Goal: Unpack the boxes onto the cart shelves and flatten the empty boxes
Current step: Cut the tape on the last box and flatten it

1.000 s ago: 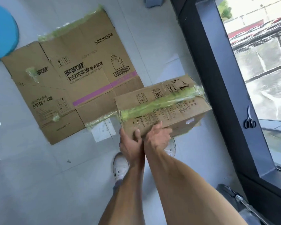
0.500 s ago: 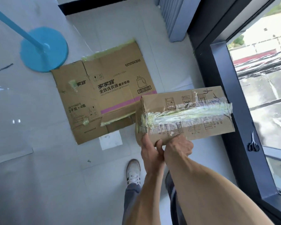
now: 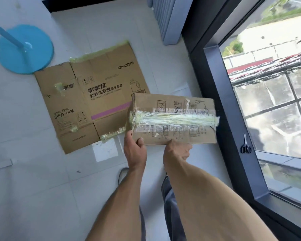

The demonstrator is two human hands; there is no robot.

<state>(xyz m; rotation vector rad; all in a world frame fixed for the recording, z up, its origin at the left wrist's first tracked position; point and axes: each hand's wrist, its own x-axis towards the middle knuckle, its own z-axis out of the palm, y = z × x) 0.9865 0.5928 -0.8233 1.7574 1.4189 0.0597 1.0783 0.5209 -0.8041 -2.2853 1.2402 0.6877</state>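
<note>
Two cardboard boxes in view. One flattened box (image 3: 92, 105) lies on the tiled floor (image 3: 33, 180), printed face up, with a purple stripe and strips of yellow-green tape at its edges. Its far-left corner touches the round blue stand base (image 3: 24, 49); a blue pole rises from that base toward the upper left.

The second, a taped box (image 3: 174, 119), is held above the floor, overlapping the flattened box's right edge in this view. Left hand (image 3: 135, 150) grips its near-left corner, thumb on the top face. Right hand (image 3: 178, 150) holds the near edge, fingers curled under and hidden.

One pair of scissors (image 3: 245, 145) lies on the dark window ledge (image 3: 233, 119) at right, well apart from the hands. One white paper scrap (image 3: 104, 150) sits on the floor against the flattened box's near edge.
</note>
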